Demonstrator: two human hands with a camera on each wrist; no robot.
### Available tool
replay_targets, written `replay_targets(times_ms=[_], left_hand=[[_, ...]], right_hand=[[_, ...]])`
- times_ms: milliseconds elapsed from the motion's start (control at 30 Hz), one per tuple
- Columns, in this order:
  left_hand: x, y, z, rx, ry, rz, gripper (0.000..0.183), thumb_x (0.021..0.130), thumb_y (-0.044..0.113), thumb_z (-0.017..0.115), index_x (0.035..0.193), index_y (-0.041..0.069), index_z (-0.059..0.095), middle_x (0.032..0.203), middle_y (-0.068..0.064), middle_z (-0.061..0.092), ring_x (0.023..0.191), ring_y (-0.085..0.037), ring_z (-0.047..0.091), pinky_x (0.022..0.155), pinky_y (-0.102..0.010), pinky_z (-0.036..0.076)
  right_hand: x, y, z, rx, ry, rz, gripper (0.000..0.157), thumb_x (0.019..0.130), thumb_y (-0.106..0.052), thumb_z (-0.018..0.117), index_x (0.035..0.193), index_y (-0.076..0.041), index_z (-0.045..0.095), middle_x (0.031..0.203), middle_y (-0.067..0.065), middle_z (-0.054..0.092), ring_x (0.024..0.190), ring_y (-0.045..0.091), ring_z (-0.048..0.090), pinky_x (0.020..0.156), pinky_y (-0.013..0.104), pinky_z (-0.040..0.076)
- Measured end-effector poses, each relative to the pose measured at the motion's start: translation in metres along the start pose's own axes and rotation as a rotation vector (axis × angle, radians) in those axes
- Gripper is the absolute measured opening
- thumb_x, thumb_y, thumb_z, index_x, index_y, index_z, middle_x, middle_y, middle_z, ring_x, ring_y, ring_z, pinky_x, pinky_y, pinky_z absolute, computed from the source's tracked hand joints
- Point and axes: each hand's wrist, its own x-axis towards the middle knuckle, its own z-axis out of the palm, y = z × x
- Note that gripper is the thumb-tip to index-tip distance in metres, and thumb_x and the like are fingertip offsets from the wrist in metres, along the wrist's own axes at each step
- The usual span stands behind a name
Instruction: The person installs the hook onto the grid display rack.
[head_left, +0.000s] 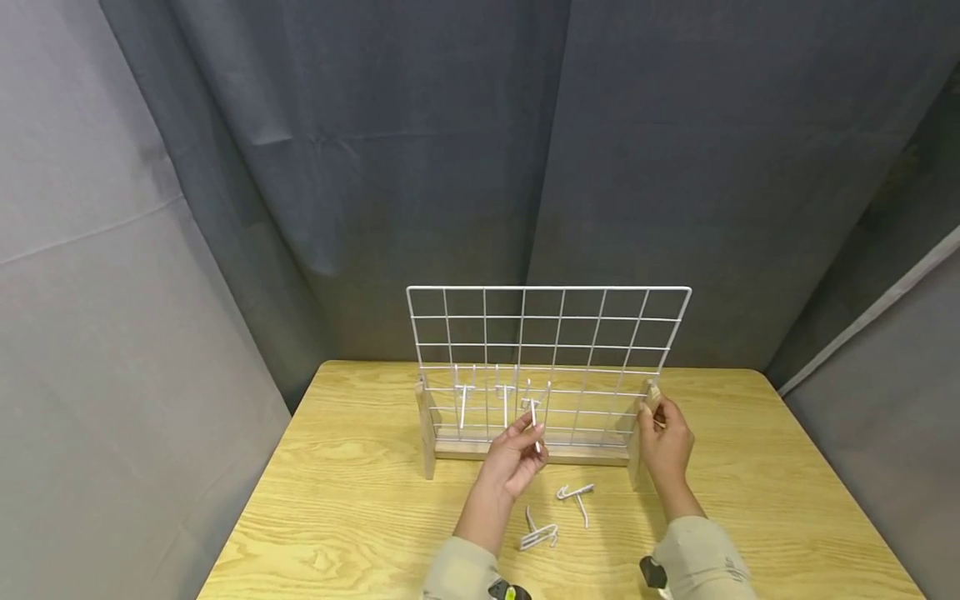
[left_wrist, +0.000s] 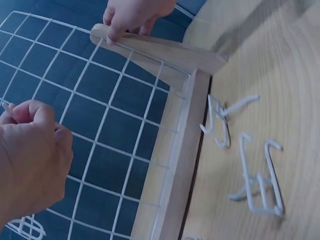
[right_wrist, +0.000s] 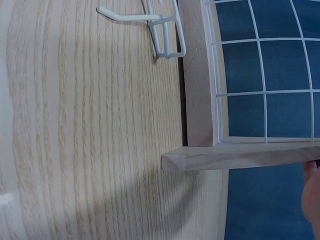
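A white wire grid (head_left: pixel 543 317) stands upright in a wooden stand (head_left: pixel 592 457). My left hand (head_left: pixel 513 462) pinches the arm of a white metal hook (head_left: pixel 533 410) in front of the grid's lower middle; its two prongs lie across the wires. My right hand (head_left: pixel 670 442) grips the upper part of the stand's right wooden side piece (head_left: pixel 636 468), fingers and thumb around its edge. To the left of the held hook, a white hook (head_left: pixel 462 407) and another hook (head_left: pixel 506 408) hang on the grid. In the left wrist view the left hand (left_wrist: pixel 35 155) covers most of its hook.
Two loose hooks lie on the wood-grain table (head_left: pixel 337 500) before the stand: one hook (head_left: pixel 576 494) close to its base, another hook (head_left: pixel 540 538) nearer me. Dark curtains (head_left: pixel 420 167) hang behind the table, and pale grey fabric (head_left: pixel 90 333) hangs at the left.
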Motion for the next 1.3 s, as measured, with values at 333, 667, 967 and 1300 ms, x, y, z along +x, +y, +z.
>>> replay_targets(times_ms=[333,667,967,1300], left_hand=[[0.004,0.002,0.026,-0.102,-0.001,0.026,0.03,0.086,-0.004,0.058,0.113,0.002,0.046,0.089,-0.004,0.045,0.07,-0.008,0.043,0.064,-0.016,0.042],[0.01,0.002,0.026,-0.168,0.045,0.035,0.029,0.088,-0.005,0.056,0.113,0.0,0.044,0.087,-0.004,0.043,0.069,-0.007,0.042,0.063,-0.015,0.041],[0.012,-0.001,0.02,-0.123,0.082,0.018,0.03,0.086,-0.004,0.058,0.113,0.0,0.045,0.088,-0.006,0.044,0.07,-0.009,0.042,0.063,-0.016,0.042],[0.014,-0.001,0.021,-0.108,0.063,0.023,0.029,0.088,0.0,0.058,0.114,0.001,0.046,0.087,-0.003,0.048,0.069,-0.008,0.043,0.063,-0.016,0.042]], right_hand=[[0.005,-0.003,-0.002,0.008,0.0,-0.017,0.017,0.083,0.002,0.062,0.097,0.011,0.061,0.086,0.023,0.064,0.074,-0.01,0.047,0.063,-0.001,0.038],[-0.005,0.002,0.0,0.022,-0.015,0.003,0.019,0.083,0.002,0.062,0.1,0.011,0.061,0.089,0.024,0.065,0.074,-0.017,0.046,0.062,-0.001,0.037],[-0.006,0.001,-0.002,0.023,-0.019,0.028,0.02,0.084,0.0,0.062,0.101,0.01,0.06,0.089,0.023,0.064,0.074,-0.016,0.046,0.063,-0.001,0.038],[-0.002,-0.003,-0.002,0.019,0.002,-0.011,0.02,0.083,0.001,0.063,0.1,0.011,0.061,0.088,0.024,0.065,0.074,-0.012,0.048,0.063,-0.001,0.038]])
